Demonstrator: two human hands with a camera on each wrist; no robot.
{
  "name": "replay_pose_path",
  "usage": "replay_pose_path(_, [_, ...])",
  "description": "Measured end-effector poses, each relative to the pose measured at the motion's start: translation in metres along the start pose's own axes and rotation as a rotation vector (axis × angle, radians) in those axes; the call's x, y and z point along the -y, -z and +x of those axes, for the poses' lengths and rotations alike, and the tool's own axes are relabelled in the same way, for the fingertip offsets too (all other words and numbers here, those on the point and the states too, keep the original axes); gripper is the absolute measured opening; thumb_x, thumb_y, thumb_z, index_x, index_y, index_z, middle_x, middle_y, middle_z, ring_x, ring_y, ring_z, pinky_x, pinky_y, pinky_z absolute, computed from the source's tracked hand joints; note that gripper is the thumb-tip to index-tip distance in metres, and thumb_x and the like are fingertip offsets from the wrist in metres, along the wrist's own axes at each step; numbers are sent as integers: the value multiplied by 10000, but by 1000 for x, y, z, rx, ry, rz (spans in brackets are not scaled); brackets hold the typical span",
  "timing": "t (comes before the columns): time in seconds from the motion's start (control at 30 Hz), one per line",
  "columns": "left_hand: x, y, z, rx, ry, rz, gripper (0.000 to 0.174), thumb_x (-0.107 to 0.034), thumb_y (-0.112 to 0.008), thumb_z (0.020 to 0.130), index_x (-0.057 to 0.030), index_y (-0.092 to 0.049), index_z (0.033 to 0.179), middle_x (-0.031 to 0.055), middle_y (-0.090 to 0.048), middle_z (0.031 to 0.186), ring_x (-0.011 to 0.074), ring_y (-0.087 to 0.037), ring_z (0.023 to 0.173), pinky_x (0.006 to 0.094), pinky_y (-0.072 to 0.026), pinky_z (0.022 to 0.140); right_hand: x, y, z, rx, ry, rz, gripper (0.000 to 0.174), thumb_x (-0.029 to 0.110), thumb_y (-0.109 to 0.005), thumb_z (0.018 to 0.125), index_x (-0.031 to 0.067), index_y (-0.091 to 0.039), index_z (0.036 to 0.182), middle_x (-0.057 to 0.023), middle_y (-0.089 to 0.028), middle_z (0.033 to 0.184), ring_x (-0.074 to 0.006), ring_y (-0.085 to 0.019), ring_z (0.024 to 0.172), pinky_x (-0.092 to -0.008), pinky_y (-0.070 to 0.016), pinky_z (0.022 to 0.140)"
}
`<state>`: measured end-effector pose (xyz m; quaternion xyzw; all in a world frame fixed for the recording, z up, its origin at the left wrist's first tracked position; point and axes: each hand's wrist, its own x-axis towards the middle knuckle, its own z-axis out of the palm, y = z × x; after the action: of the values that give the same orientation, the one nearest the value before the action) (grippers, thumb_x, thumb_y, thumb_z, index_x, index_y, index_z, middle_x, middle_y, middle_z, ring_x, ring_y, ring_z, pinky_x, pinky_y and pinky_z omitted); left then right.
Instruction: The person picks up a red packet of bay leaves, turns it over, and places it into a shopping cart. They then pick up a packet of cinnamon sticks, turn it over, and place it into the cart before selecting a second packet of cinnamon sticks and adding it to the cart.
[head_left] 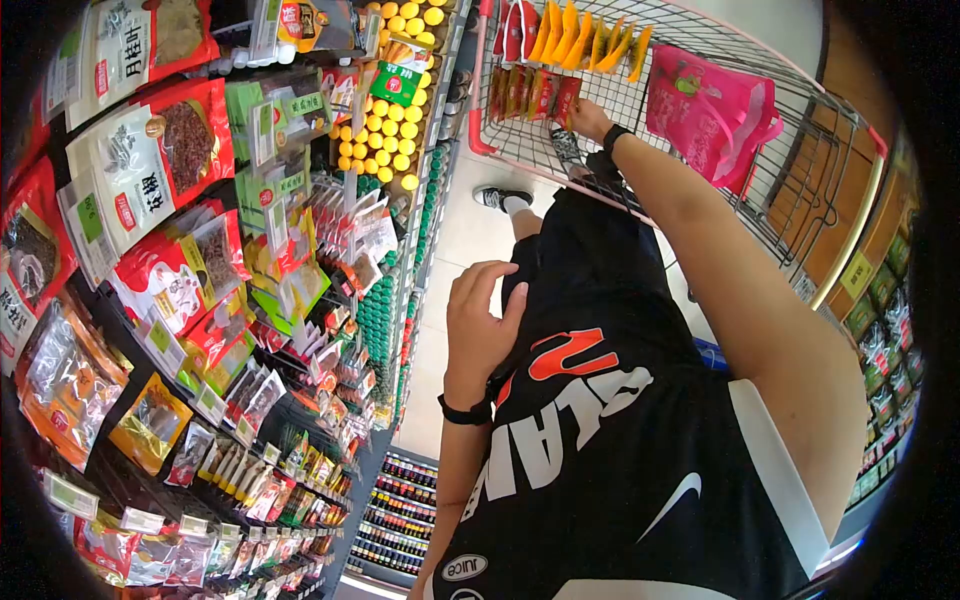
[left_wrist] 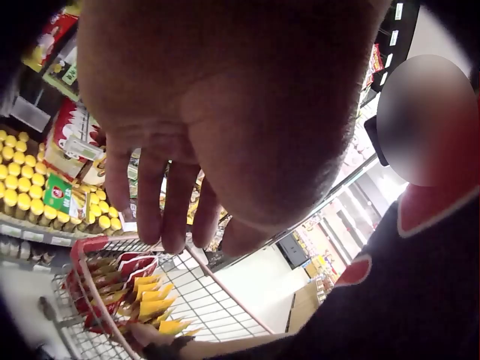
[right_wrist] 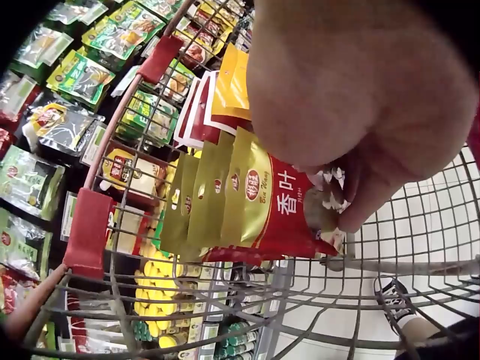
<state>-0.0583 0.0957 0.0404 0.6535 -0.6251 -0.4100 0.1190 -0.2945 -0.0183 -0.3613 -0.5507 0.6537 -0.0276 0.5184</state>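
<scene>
My right hand point(head_left: 590, 118) reaches over the shopping cart's side and pinches the edge of a red-and-gold spice packet point(right_wrist: 274, 199), the front one of a row standing in the cart point(head_left: 520, 165). In the right wrist view the thumb and fingers of this hand point(right_wrist: 360, 97) cover the packet's right end. Yellow packets point(head_left: 585, 40) and red-and-white packets point(head_left: 515, 30) stand in another row alongside. My left hand point(head_left: 485, 310) hangs in front of the body, fingers loosely bent, holding nothing. The left wrist view shows its palm point(left_wrist: 217, 97) and spread fingers.
A pink bag point(head_left: 705, 115) lies in the cart behind the packets. Shelves of hanging spice packets point(head_left: 150, 150) line the left side, with yellow-capped bottles point(head_left: 385, 130) beyond. More shelves point(head_left: 890, 340) stand at the right. A shoe point(head_left: 500, 200) shows on the pale floor.
</scene>
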Motion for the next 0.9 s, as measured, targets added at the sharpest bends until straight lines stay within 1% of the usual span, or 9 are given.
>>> replay_pose_path(0.1, [4,0,-1,10,30,-7,208,-125,-700,835,-50,-652,1023,124,-666,1029,313,-618,977,388,-457,882,-5,-9,9,56,-51,163,400,361,-501,957,25,-618,1140,-222,-686,1074,-400,-633,1030,-465,-502,880])
replay_pose_path(0.2, [6,1,0,15,40,-2,203,-128,-696,839,-52,-653,1022,122,-667,1032,311,-619,978,392,-456,882,-27,-33,31,11,-44,172,442,266,-588,960,-27,-532,1288,-151,-703,915,-212,-685,804,-355,-527,740])
replay_pose_path(0.3, [3,3,3,8,0,14,195,-87,-692,838,-23,-643,1016,143,-662,1009,327,-636,961,390,-491,857,-25,-29,27,19,-8,128,505,257,-600,963,-31,-466,1356,-152,-691,1015,-209,-677,841,-344,-530,744])
replay_pose_path(0.4, [1,2,4,10,8,20,194,-85,-691,836,-25,-644,1015,142,-663,1011,327,-636,964,391,-490,859,-24,-24,24,-4,30,155,557,272,-604,965,-15,-420,1406,-154,-660,1124,-193,-651,902,-325,-528,742])
replay_pose_path(0.5, [-1,4,6,22,-8,39,198,-85,-693,834,-26,-643,1017,143,-663,1011,329,-634,966,393,-486,867,-22,-18,23,144,-75,500,748,343,-634,938,10,-277,1504,-246,-505,1402,-343,-539,1249,-411,-473,977])
replay_pose_path(0.6, [-2,4,9,28,-22,41,203,-83,-693,834,-24,-640,1020,145,-661,1010,333,-632,964,394,-482,872,-13,-10,11,137,-24,561,731,292,-651,940,58,-276,1522,-155,-553,1356,-195,-600,1001,-345,-528,787])
replay_pose_path(0.7, [-3,4,12,42,-36,38,203,-81,-693,833,-22,-638,1020,148,-660,1010,337,-631,964,395,-481,872,-9,-8,8,150,20,514,798,276,-683,918,78,-232,1546,-160,-487,1430,-188,-587,1025,-324,-523,775])
replay_pose_path(0.8, [-2,4,12,39,-44,41,199,-130,-692,843,-43,-644,1015,120,-661,1020,309,-616,973,390,-451,869,-7,-4,7,206,-107,536,832,241,-698,903,83,-207,1556,-183,-453,1456,-198,-580,1072,-321,-522,771])
replay_pose_path(0.9, [-1,6,12,30,-56,39,200,-125,-696,838,-44,-645,1013,119,-660,1018,309,-616,971,390,-451,869,-8,1,7,203,-76,473,798,213,-689,908,56,-232,1543,-267,-402,1484,-341,-495,1303,-387,-505,936])
